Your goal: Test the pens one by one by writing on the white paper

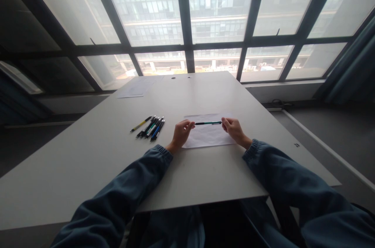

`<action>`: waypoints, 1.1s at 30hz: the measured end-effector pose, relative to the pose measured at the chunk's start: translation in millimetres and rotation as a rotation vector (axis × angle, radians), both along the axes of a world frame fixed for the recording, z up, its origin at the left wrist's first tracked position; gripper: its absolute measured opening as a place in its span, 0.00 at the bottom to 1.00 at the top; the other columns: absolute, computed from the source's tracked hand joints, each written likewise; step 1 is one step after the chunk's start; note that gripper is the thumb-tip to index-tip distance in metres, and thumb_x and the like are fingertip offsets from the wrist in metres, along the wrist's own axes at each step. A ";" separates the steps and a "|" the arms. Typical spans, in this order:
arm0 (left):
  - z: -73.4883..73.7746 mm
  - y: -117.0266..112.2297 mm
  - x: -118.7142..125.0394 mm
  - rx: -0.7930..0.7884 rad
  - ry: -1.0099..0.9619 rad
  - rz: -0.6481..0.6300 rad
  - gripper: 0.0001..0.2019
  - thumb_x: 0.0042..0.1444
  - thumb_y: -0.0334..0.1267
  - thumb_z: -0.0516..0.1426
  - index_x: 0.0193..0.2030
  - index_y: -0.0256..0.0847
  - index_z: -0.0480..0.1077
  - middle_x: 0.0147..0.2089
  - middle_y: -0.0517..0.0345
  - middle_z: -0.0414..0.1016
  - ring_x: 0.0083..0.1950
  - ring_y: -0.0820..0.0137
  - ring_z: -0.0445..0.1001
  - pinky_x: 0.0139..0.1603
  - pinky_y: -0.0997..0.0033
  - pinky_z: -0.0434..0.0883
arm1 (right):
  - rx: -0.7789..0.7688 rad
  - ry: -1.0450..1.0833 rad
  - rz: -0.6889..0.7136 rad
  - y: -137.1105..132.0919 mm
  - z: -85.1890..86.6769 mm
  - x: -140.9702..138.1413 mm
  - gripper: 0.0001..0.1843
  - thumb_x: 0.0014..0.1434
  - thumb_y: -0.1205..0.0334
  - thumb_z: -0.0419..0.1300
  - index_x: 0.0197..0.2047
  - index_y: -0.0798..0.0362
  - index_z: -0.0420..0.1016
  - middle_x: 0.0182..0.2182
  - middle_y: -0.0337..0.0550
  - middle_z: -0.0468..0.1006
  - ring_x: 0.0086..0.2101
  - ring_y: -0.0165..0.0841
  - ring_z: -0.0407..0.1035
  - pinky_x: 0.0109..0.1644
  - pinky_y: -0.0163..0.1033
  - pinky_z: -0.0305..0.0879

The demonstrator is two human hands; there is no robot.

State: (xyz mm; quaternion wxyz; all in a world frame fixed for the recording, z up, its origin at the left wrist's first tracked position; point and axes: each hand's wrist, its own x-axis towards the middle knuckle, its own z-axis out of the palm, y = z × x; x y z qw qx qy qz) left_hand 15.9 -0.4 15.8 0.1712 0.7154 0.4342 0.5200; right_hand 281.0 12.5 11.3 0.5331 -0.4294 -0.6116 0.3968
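White table [190,97], windows [216,6] beyond, hand-held pen [208,123]

We identify two long sleeves in dark slate-blue fabric: the left sleeve [117,197] and the right sleeve [288,173]. Both are loose in cut and plain in surface, with soft folds along the forearm. Each terminates in a gathered cuff of the same blue: left cuff [164,152], right cuff [251,149]. Beyond these we note a bare left hand [182,132] and a bare right hand [233,130]. Lower down we find blue cloth [175,228]; shadow obscures its garment type.
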 end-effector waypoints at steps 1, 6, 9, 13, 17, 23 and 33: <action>-0.3 0.4 -0.1 0.009 -0.001 -0.002 0.20 0.65 0.50 0.57 0.28 0.39 0.75 0.30 0.56 0.78 0.33 0.70 0.75 0.35 0.71 0.69 | -0.006 0.012 0.000 0.7 -1.0 -0.1 0.30 0.60 0.37 0.59 0.19 0.54 0.68 0.15 0.37 0.65 0.18 0.26 0.56 0.22 0.34 0.50; 0.1 1.1 0.5 0.058 -0.010 0.012 0.14 0.63 0.47 0.60 0.31 0.40 0.77 0.33 0.56 0.78 0.34 0.71 0.74 0.33 0.72 0.70 | -0.011 0.062 0.014 6.2 -7.6 0.3 0.27 0.60 0.40 0.60 0.24 0.55 0.72 0.19 0.39 0.70 0.20 0.27 0.62 0.23 0.34 0.56; -0.1 1.3 0.9 0.076 -0.030 0.012 0.11 0.61 0.45 0.62 0.35 0.40 0.78 0.34 0.56 0.78 0.34 0.71 0.74 0.32 0.73 0.70 | -0.007 0.067 0.018 7.4 -8.4 1.0 0.25 0.59 0.40 0.62 0.27 0.55 0.75 0.22 0.41 0.74 0.21 0.28 0.64 0.24 0.34 0.59; -1.7 2.2 0.4 0.074 -0.041 0.010 0.08 0.61 0.44 0.62 0.38 0.42 0.79 0.36 0.56 0.77 0.35 0.71 0.74 0.32 0.74 0.69 | 0.002 0.061 0.018 4.5 -4.7 1.1 0.24 0.55 0.39 0.66 0.31 0.56 0.76 0.23 0.41 0.76 0.22 0.28 0.65 0.25 0.34 0.61; -1.9 1.8 0.1 0.059 -0.046 0.011 0.07 0.60 0.42 0.62 0.39 0.42 0.79 0.36 0.55 0.77 0.35 0.72 0.74 0.32 0.74 0.69 | 0.000 0.066 0.021 1.5 -1.4 -0.1 0.24 0.53 0.41 0.67 0.32 0.56 0.77 0.24 0.42 0.76 0.23 0.28 0.66 0.25 0.34 0.63; -1.1 0.8 0.4 0.041 -0.030 0.009 0.08 0.60 0.42 0.62 0.39 0.41 0.79 0.37 0.55 0.77 0.34 0.72 0.73 0.32 0.73 0.70 | -0.051 0.113 0.048 -0.7 1.5 -2.9 0.24 0.50 0.42 0.69 0.37 0.56 0.76 0.25 0.43 0.79 0.24 0.30 0.70 0.27 0.35 0.65; -0.2 -0.6 2.2 0.054 0.073 -0.007 0.14 0.63 0.48 0.59 0.34 0.40 0.75 0.34 0.55 0.75 0.33 0.71 0.72 0.32 0.73 0.68 | -0.101 0.220 0.066 -3.2 4.3 -4.9 0.21 0.50 0.47 0.70 0.37 0.56 0.73 0.25 0.44 0.80 0.24 0.31 0.71 0.28 0.36 0.65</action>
